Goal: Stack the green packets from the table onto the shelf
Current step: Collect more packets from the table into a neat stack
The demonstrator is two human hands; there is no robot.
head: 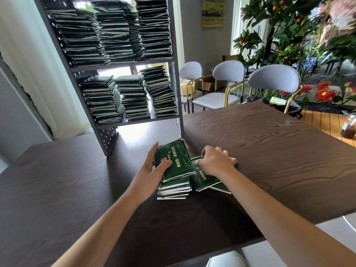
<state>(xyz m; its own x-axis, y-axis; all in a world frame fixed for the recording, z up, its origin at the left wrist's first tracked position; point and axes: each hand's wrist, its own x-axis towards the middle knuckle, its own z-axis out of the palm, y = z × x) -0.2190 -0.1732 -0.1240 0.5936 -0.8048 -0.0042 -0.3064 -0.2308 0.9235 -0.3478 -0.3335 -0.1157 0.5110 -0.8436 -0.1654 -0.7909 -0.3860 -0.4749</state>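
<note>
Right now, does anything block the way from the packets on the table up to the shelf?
Nothing visible does. The packet pile lies just before the shelf, both hands on it; the lower tier's stacks leave headroom.

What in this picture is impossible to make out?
Head view, the only one:
- Packets under the right hand: the hand covers them, so no count.
- Gold lettering on the top packet: too small, partly under the left hand.
- Shelf top: cut off by the frame.
- Cup: cut by the right edge.
</note>
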